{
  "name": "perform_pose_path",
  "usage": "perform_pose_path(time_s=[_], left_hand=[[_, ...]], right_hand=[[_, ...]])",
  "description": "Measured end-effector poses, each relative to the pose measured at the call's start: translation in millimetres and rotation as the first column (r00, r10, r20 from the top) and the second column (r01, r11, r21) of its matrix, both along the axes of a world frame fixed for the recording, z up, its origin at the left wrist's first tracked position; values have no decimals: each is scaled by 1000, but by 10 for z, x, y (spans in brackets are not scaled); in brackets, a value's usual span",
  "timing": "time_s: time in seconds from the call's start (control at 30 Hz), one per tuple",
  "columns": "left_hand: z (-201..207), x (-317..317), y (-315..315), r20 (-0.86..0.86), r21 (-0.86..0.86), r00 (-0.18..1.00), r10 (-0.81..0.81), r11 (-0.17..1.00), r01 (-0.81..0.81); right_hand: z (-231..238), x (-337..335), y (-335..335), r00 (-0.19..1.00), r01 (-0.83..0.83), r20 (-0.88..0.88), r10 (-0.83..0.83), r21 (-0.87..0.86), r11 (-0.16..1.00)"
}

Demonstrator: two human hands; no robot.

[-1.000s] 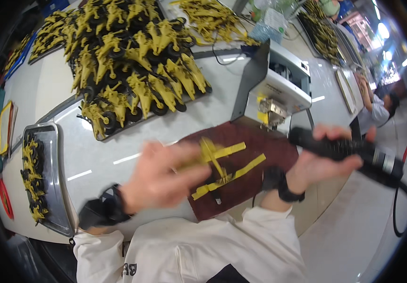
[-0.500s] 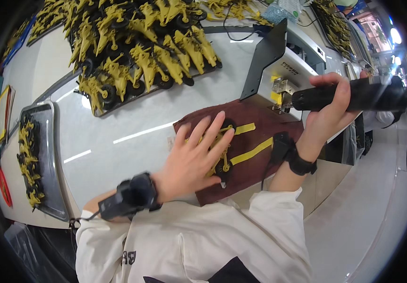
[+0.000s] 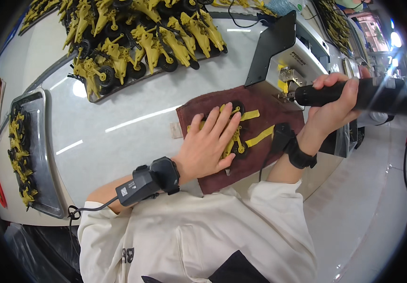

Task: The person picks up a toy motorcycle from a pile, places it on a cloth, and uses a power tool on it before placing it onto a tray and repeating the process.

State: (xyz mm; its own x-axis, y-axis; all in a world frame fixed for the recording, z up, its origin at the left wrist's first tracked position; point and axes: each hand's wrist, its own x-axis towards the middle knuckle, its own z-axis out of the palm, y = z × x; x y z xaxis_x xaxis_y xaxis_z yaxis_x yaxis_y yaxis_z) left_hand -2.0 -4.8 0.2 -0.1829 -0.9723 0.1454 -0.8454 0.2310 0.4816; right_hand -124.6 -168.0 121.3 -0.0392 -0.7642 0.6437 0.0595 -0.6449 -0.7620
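My left hand (image 3: 207, 140) lies flat with fingers stretched over a yellow toy motorcycle body with black wheels (image 3: 236, 137). Much of that toy is hidden beneath the palm and fingers. It rests on a maroon cloth (image 3: 213, 183) marked with yellow tape strips (image 3: 260, 136). At the right, my right hand (image 3: 334, 101) is wrapped round a black electric screwdriver (image 3: 378, 95), held almost level. The screwdriver's tip is at the metal outlet of a screw feeder (image 3: 302, 59), a light-coloured box with a dark side plate. Whether a screw sits on the tip is too small to tell.
Rows of yellow toy motorcycle bodies (image 3: 149, 47) crowd a board at the back left. A metal tray (image 3: 47, 155) at the far left holds several more. Black devices with cables (image 3: 139, 186) are strapped to both my wrists. The table edge runs along the right.
My left hand has come to rest on the toy, moving slightly right and flattening over it. The screwdriver stays at the feeder in my right hand. The whole view has shifted a little.
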Motion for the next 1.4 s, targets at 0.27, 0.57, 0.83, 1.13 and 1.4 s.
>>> perform_pose_path(time_s=[0.27,0.57,0.83,1.13,1.4], left_hand=[[-32,61,-1,-193,-25,981,0,1000,-5],[-82,69,-18,-229,-108,973,-14,994,-11],[-1,79,-15,-136,-56,989,-52,997,44],[27,100,-44,-207,3,977,-58,998,60],[32,118,-71,-187,10,982,-28,999,30]], right_hand=[[-350,36,685,966,-251,85,244,92,964],[-350,109,598,950,-300,131,285,111,948],[-418,195,410,918,-387,162,363,161,908],[-607,245,284,935,-354,40,353,195,915],[-616,272,359,904,-418,9,428,234,878]])
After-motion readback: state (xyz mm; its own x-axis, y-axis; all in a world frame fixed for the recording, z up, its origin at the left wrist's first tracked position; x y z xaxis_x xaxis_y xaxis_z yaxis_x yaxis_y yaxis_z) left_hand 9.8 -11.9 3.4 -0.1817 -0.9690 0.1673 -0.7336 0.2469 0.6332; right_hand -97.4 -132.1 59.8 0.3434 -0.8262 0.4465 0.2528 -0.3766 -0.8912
